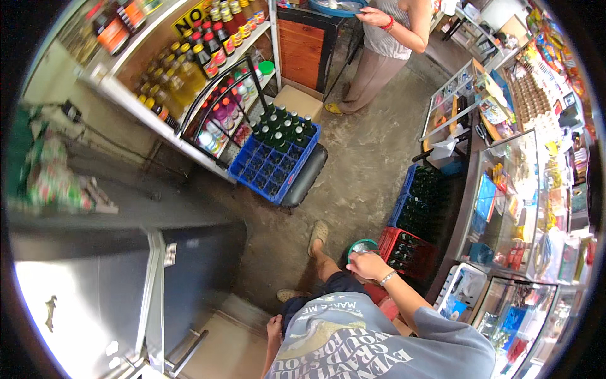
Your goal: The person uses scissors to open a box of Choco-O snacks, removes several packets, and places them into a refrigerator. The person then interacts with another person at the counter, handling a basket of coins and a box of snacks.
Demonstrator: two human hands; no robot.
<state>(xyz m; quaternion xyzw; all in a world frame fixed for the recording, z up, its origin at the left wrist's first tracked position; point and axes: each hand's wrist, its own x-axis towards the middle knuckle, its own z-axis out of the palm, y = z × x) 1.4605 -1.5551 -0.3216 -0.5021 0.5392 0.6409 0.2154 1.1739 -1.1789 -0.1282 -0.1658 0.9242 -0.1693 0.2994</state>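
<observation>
My right hand (369,265) reaches forward with its fingers curled in, just over the near rim of a green round tub (352,245). Something pale and clear-looking shows at the fingertips, too small to name. My left hand (274,326) hangs beside my left thigh, its fingers partly hidden and curled. Ahead of me, a blue bottle crate (273,183) rests on a black hand truck (305,180). Several green bottles (281,129) stand in its far cells, while the near cells hold none. To the right of the tub stands a red crate (390,243) with bottles.
Blue crates (404,196) of dark bottles line the right side under a counter with glass cases (505,196). A shelf (120,95) of bottled sauces and oil runs along the left. A person (385,50) stands farther off, holding a blue basin (338,7). A dark fridge-like cabinet (202,268) is near left.
</observation>
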